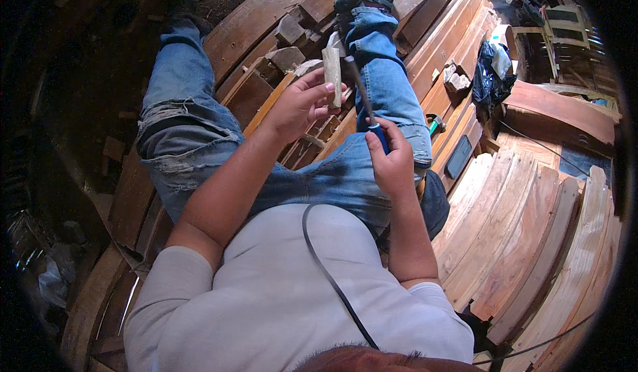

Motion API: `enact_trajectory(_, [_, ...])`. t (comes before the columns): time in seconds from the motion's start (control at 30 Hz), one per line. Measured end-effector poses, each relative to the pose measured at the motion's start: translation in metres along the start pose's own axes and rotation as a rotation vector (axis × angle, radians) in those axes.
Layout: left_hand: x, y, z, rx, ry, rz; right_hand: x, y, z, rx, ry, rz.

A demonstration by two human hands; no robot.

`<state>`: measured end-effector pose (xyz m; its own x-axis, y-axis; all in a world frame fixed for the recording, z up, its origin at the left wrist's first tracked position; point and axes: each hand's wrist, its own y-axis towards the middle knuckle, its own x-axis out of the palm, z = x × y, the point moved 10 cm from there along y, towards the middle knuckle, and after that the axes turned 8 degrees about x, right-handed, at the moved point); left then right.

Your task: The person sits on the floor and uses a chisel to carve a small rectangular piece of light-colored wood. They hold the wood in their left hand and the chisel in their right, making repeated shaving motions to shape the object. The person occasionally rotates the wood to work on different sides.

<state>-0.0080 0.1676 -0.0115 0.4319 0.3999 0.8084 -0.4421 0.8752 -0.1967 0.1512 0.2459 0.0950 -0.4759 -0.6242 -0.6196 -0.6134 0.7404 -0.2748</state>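
A person in torn blue jeans [189, 146] and a pale shirt [299, 266] is sitting with legs spread over stacked timber [438, 40]. Above the gap between the legs, the left hand [299, 106] is pinching a short, pale wooden piece [331, 76] between thumb and fingers, holding it nearly upright; a pale, pointed bit is showing at its far end, and I cannot tell whether it belongs to the piece. The right hand [392, 163] is curling around the blue handle of a slim tool [362, 90], whose dark shaft is slanting far and left. Its tip is lying just beside the wooden piece; whether they are touching I cannot tell. To the right of the person's right leg, a green-handled tool [435, 125] is resting on the timber, and a flat dark rectangular object [458, 157] is lying nearer. Farther right, a black plastic bag [492, 76] is sitting near a curved brown panel [565, 116]. On the near right, long boards [495, 206] are lying side by side. A dark cable [325, 272] is hanging down across the shirt.
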Motion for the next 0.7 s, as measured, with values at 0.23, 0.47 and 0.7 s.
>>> enact_trajectory(0.23, [0.01,-0.004,-0.015,-0.063,0.174,-0.085,-0.003,0.021,-0.018,-0.028,0.168,0.074])
enact_trajectory(0.47, [0.026,-0.013,-0.014,-0.097,0.262,-0.144,0.007,0.03,-0.025,-0.027,0.132,0.051])
enact_trajectory(0.7, [0.028,-0.015,-0.018,-0.128,0.294,-0.155,0.0,0.029,-0.035,-0.201,-0.109,0.079])
